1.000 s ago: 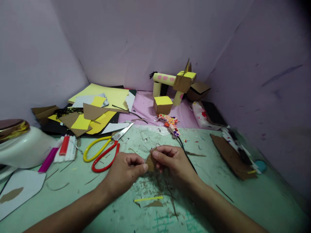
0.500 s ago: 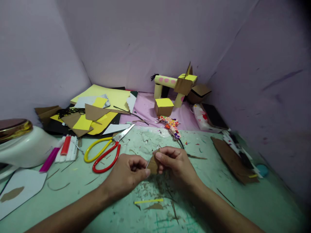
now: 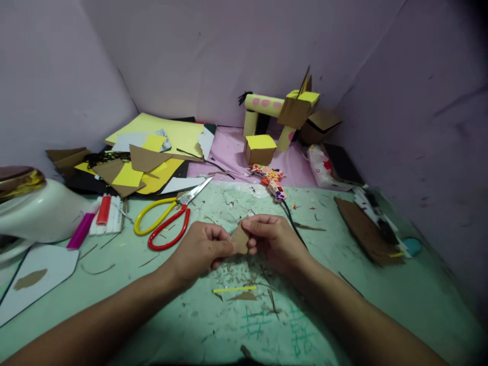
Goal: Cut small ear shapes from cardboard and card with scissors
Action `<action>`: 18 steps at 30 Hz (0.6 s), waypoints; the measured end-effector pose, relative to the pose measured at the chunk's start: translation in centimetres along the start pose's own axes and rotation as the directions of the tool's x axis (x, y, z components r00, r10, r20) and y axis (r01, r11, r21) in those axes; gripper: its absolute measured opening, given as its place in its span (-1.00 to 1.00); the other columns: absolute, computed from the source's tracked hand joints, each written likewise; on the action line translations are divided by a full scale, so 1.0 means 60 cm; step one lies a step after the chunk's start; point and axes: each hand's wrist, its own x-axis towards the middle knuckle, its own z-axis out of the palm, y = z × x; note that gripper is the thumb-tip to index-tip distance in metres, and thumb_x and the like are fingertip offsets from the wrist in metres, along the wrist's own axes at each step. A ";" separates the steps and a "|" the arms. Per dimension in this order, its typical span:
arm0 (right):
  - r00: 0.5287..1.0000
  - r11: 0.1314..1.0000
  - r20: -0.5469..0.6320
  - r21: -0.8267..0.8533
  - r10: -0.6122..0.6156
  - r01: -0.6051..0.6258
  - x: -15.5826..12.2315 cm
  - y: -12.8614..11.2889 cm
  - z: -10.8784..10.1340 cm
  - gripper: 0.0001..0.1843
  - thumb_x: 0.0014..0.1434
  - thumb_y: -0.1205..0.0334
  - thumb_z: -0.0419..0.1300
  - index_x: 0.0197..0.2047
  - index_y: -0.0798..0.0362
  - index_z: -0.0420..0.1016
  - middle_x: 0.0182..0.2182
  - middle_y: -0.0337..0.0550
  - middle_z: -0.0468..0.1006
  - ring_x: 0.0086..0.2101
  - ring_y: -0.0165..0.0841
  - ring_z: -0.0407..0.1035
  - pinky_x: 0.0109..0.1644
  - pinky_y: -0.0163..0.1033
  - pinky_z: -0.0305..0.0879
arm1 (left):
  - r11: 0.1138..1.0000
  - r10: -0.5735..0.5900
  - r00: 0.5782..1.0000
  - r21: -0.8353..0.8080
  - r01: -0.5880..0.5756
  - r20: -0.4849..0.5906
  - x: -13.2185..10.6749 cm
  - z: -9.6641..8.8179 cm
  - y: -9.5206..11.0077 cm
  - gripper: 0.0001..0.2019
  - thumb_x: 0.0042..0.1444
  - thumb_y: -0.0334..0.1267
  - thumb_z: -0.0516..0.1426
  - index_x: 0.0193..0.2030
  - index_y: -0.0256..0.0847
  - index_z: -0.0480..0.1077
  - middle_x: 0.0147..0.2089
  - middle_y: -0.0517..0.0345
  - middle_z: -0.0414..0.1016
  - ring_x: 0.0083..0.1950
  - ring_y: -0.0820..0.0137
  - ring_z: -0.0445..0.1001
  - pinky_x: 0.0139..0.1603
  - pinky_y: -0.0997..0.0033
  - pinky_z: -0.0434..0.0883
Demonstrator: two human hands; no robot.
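Note:
Between my two hands, above the middle of the green table, is a small cut piece of brown cardboard. My left hand pinches its left edge between thumb and fingers. At its upper right, my right hand is closed on the same piece, thumb on top. Scissors with one yellow and one red handle lie with blades apart, left of my hands. Beneath them on the table are a thin yellow strip, a brown cardboard scrap and crumbs.
A flower-patterned glue gun with a black cord lies beyond my hands. Farther back stand a yellow-topped cardboard box and a spotted paper animal. Paper sheets are piled back left; brown cardboard is at right.
My view has tilted down, so everything sits higher in the picture. The cardboard piece has turned a little, showing more of its flat face. Both hands keep their pinch.

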 end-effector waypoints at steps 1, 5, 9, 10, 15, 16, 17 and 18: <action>1.000 1.000 0.007 -0.014 0.022 -0.022 0.001 -0.001 -0.001 -0.82 -0.25 0.25 0.36 -0.57 0.19 0.50 -0.74 -0.24 0.43 -0.74 -0.56 0.21 -0.71 -0.46 0.20 | 0.999 -0.028 0.999 -0.039 0.027 -0.016 0.001 0.001 -0.001 -0.84 -0.27 -0.25 0.18 -0.67 -0.23 0.28 -0.82 0.38 0.18 -0.78 0.63 0.04 -0.76 0.59 -0.08; 0.994 0.994 0.081 -0.082 0.077 -0.070 0.003 -0.006 -0.003 -0.77 -0.20 0.18 0.36 -0.59 0.17 0.48 -0.73 -0.25 0.42 -0.74 -0.54 0.25 -0.72 -0.46 0.21 | 0.986 -0.067 0.995 -0.156 0.056 -0.068 0.004 -0.001 0.003 -0.83 -0.31 -0.28 0.20 -0.68 -0.25 0.26 -0.80 0.36 0.23 -0.79 0.66 0.06 -0.78 0.64 -0.07; 0.988 0.992 0.116 -0.091 0.098 -0.087 -0.002 -0.007 0.000 -0.75 -0.31 0.24 0.43 -0.57 0.16 0.48 -0.67 -0.25 0.46 -0.72 -0.54 0.29 -0.71 -0.46 0.23 | 0.967 -0.085 0.993 -0.248 0.061 -0.085 0.006 -0.007 0.011 -0.83 -0.34 -0.30 0.19 -0.71 -0.25 0.24 -0.78 0.35 0.23 -0.79 0.67 0.07 -0.79 0.65 -0.07; 0.990 0.993 0.104 -0.083 0.097 -0.089 -0.003 -0.007 0.001 -0.74 -0.34 0.25 0.44 -0.57 0.16 0.48 -0.66 -0.25 0.47 -0.71 -0.54 0.29 -0.71 -0.46 0.24 | 0.966 -0.084 0.993 -0.251 0.061 -0.082 0.006 -0.008 0.011 -0.82 -0.34 -0.30 0.19 -0.71 -0.25 0.23 -0.77 0.34 0.23 -0.79 0.67 0.07 -0.79 0.65 -0.07; 0.994 0.995 0.071 -0.058 0.084 -0.080 -0.003 -0.005 0.002 -0.72 -0.36 0.27 0.44 -0.58 0.16 0.45 -0.71 -0.29 0.44 -0.72 -0.53 0.30 -0.70 -0.45 0.26 | 0.972 -0.092 0.992 -0.223 0.072 -0.081 0.007 -0.007 0.009 -0.80 -0.33 -0.30 0.20 -0.72 -0.25 0.22 -0.79 0.34 0.23 -0.79 0.68 0.08 -0.79 0.66 -0.05; 0.994 0.995 0.072 -0.059 0.081 -0.077 -0.003 -0.005 0.002 -0.72 -0.36 0.26 0.44 -0.58 0.17 0.45 -0.71 -0.28 0.44 -0.72 -0.53 0.30 -0.70 -0.45 0.26 | 0.971 -0.097 0.992 -0.225 0.076 -0.083 0.006 -0.006 0.008 -0.80 -0.34 -0.30 0.20 -0.72 -0.25 0.22 -0.79 0.35 0.23 -0.79 0.68 0.08 -0.78 0.66 -0.04; 0.994 0.995 0.071 -0.059 0.081 -0.076 -0.003 -0.005 0.002 -0.71 -0.36 0.25 0.45 -0.58 0.17 0.44 -0.72 -0.28 0.44 -0.72 -0.53 0.30 -0.70 -0.45 0.26 | 0.971 -0.102 0.991 -0.226 0.081 -0.081 0.006 -0.006 0.008 -0.81 -0.34 -0.30 0.20 -0.71 -0.25 0.23 -0.79 0.35 0.24 -0.79 0.68 0.08 -0.78 0.66 -0.05; 0.994 0.995 0.068 -0.060 0.082 -0.078 -0.003 -0.005 0.002 -0.70 -0.38 0.25 0.46 -0.58 0.17 0.44 -0.72 -0.28 0.44 -0.73 -0.53 0.30 -0.71 -0.45 0.26 | 0.970 -0.107 0.991 -0.227 0.087 -0.080 0.006 -0.006 0.008 -0.81 -0.35 -0.30 0.21 -0.70 -0.25 0.24 -0.79 0.35 0.24 -0.79 0.68 0.08 -0.78 0.66 -0.05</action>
